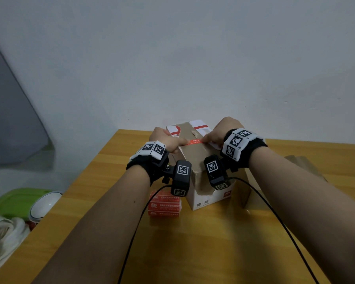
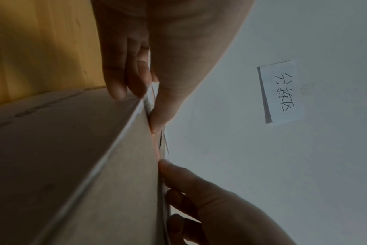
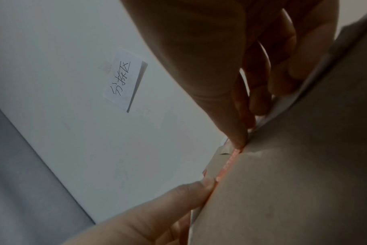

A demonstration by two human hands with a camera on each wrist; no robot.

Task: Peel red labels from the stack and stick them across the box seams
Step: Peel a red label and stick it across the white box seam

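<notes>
Red label [image 1: 194,141] across box [image 1: 195,160], ends pressed by left grip [image 1: 166,140] and right grip [image 1: 219,133], digits straight; best smoothed outward, firmly.

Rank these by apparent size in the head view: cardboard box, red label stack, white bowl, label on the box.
1. Cardboard box.
2. Red label stack and white bowl: about alike, both partly hidden, so unranked.
3. Label on the box, a thin strip.

Dim, soft light — wrist views murky
</notes>
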